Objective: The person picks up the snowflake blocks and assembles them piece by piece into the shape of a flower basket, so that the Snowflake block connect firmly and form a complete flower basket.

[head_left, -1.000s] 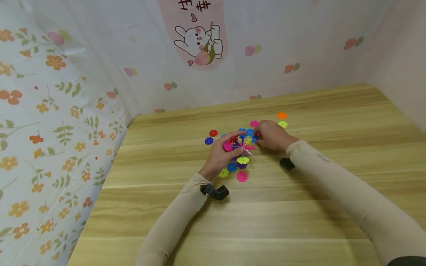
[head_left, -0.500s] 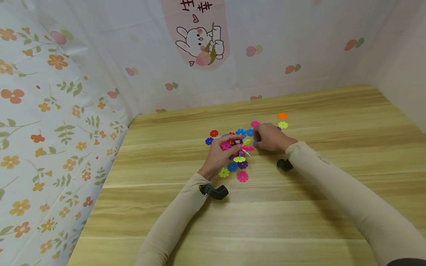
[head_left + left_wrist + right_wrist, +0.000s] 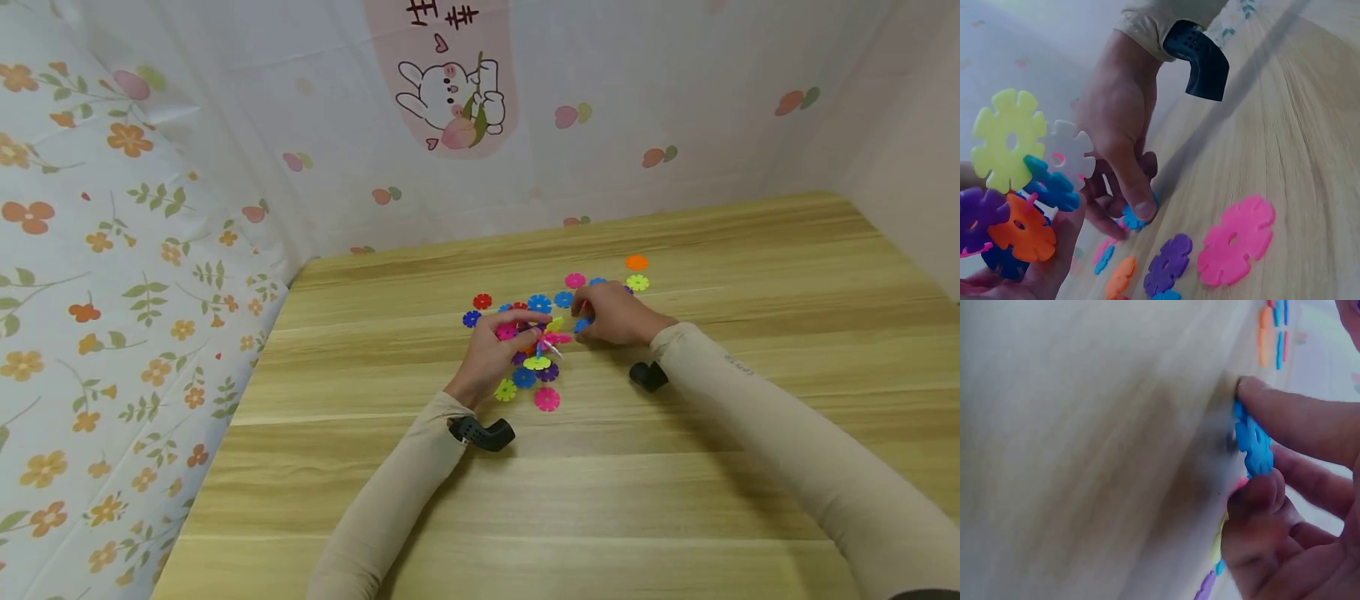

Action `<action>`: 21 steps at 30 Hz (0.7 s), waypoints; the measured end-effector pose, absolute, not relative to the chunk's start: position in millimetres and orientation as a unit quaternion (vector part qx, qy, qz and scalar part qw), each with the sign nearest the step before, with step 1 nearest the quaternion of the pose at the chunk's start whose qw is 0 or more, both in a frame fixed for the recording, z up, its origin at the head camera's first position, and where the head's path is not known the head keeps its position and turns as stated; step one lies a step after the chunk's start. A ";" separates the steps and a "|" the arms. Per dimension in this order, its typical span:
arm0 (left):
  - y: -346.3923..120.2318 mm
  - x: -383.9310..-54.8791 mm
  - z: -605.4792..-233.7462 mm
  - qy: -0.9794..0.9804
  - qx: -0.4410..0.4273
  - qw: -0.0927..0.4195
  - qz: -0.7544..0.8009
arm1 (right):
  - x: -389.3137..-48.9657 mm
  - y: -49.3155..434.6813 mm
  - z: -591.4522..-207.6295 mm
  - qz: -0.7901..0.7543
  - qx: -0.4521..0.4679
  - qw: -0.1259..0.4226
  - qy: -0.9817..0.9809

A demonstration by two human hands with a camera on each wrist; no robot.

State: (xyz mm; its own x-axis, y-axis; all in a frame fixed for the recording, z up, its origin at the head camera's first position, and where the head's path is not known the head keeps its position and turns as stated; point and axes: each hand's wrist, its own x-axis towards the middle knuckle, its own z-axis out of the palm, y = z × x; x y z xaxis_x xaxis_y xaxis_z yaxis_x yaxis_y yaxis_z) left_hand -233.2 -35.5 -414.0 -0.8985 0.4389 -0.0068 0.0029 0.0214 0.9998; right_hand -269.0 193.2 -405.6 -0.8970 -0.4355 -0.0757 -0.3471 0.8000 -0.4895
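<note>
In the head view my left hand (image 3: 489,354) grips a cluster of interlocking snowflake discs (image 3: 553,339), its index finger and thumb reaching around the left side. The left wrist view shows the cluster's yellow disc (image 3: 1010,140), white disc (image 3: 1069,153), orange disc (image 3: 1022,228) and purple disc (image 3: 982,215), slotted together at angles. To the right of the cluster, my right hand (image 3: 618,314) pinches a blue snowflake disc (image 3: 1255,440) by its edges, low over the table. Part of the cluster is hidden behind the left fingers.
Loose discs lie flat around both hands on the wooden table (image 3: 600,492): a pink disc (image 3: 547,399) in front, a red disc (image 3: 482,301) at left, an orange disc (image 3: 636,262) at back right. A patterned cloth (image 3: 315,125) hangs behind the table.
The cluster in my left hand has tilted and shifted slightly left and down. My right hand has moved slightly down, and the blue disc between its fingers shows more clearly.
</note>
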 end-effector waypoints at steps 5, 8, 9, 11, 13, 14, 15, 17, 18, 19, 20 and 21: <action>-37.7 -232.3 -415.5 0.687 0.163 0.162 0.689 | -269.5 200.1 -407.1 -0.271 -0.226 0.098 0.930; -38.2 -232.6 -415.6 0.684 0.163 0.162 0.692 | -268.7 204.1 -404.7 -0.292 -0.231 0.100 0.923; -38.2 -232.8 -415.6 0.683 0.161 0.163 0.693 | -268.2 205.2 -403.7 -0.296 -0.230 0.099 0.922; -38.4 -233.1 -415.6 0.685 0.158 0.164 0.691 | -266.2 207.0 -400.7 -0.312 -0.224 0.098 0.918; -38.8 -233.6 -415.4 0.690 0.155 0.163 0.689 | -262.3 207.7 -396.2 -0.342 -0.213 0.100 0.910; -39.0 -233.9 -415.4 0.693 0.153 0.161 0.686 | -260.0 207.6 -393.4 -0.363 -0.206 0.100 0.903; -39.2 -234.5 -415.5 0.697 0.152 0.158 0.683 | -257.6 207.3 -390.6 -0.384 -0.199 0.100 0.896; -39.5 -235.4 -416.9 0.699 0.147 0.154 0.683 | -252.1 206.2 -385.7 -0.427 -0.182 0.098 0.880; -39.6 -235.8 -417.6 0.699 0.145 0.151 0.684 | -249.7 205.3 -383.6 -0.447 -0.174 0.096 0.872; -39.6 -236.1 -418.2 0.697 0.143 0.149 0.687 | -247.4 204.3 -381.5 -0.464 -0.168 0.093 0.865; -39.6 -236.4 -419.0 0.693 0.141 0.150 0.691 | -245.5 202.9 -379.6 -0.477 -0.164 0.091 0.859; -39.7 -236.4 -419.4 0.691 0.139 0.150 0.694 | -243.8 201.5 -378.0 -0.488 -0.163 0.088 0.853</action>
State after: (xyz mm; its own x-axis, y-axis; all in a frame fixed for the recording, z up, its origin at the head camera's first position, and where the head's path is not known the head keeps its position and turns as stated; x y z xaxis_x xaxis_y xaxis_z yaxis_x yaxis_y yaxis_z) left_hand -236.4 -39.7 -419.4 -0.9165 0.3998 -0.0147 -0.0165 -0.0009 0.9999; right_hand -243.8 201.5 -378.0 -0.9314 -0.3639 0.0084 -0.1917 0.4707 -0.8612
